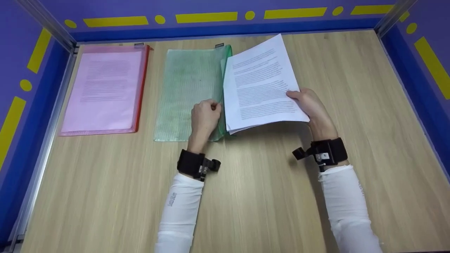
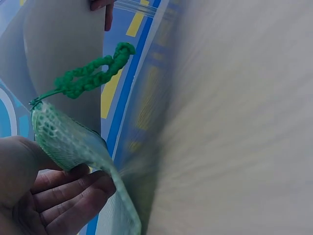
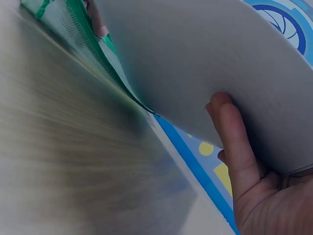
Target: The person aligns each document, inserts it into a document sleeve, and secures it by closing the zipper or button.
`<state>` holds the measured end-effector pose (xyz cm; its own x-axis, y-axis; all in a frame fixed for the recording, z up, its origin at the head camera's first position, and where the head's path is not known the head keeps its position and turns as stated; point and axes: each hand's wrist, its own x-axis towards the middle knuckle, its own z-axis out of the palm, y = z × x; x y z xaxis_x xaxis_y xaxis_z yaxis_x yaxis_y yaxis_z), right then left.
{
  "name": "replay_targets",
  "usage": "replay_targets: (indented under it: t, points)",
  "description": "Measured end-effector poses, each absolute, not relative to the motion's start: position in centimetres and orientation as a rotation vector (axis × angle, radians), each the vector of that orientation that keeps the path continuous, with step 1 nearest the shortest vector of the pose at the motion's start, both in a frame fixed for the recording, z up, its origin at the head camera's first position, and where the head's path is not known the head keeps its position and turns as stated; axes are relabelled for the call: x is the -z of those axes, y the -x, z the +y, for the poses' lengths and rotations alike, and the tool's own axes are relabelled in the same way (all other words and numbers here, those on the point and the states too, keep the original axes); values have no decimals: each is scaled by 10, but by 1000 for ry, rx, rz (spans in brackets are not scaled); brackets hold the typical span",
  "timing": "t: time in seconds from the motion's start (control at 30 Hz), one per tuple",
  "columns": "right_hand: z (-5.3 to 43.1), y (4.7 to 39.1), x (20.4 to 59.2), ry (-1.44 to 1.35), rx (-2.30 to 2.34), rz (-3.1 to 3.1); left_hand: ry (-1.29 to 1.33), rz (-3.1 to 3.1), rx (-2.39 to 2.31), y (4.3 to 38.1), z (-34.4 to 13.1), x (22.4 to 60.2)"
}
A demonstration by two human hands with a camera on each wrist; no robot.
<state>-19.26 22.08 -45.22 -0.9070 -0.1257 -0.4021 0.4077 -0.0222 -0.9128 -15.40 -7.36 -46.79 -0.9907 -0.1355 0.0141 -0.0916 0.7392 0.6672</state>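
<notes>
A green mesh zip pouch (image 1: 186, 80) lies on the table, its zip side facing right and held apart. My left hand (image 1: 205, 117) pinches the upper layer of its opening near the front corner. In the left wrist view a braided green cord pull (image 2: 95, 73) hangs off the zip end beside those fingers. My right hand (image 1: 313, 103) grips a small stack of printed sheets (image 1: 262, 84) by the right edge, thumb on top and fingers underneath. The sheets are tilted above the table, their left edge at the pouch's opening. How far they reach inside is hidden.
A pink zip pouch (image 1: 105, 91) with a red zip edge and printed paper inside lies at the left of the wooden table (image 1: 260, 196). Blue and purple panels (image 1: 225, 30) with yellow marks stand along the back and both sides.
</notes>
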Motion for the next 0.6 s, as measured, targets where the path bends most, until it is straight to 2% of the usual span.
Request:
replay_targets:
  t: [0.6]
  points:
    - [210, 194, 456, -314, 1994, 1966, -185, -2870, 1094, 155, -78, 468]
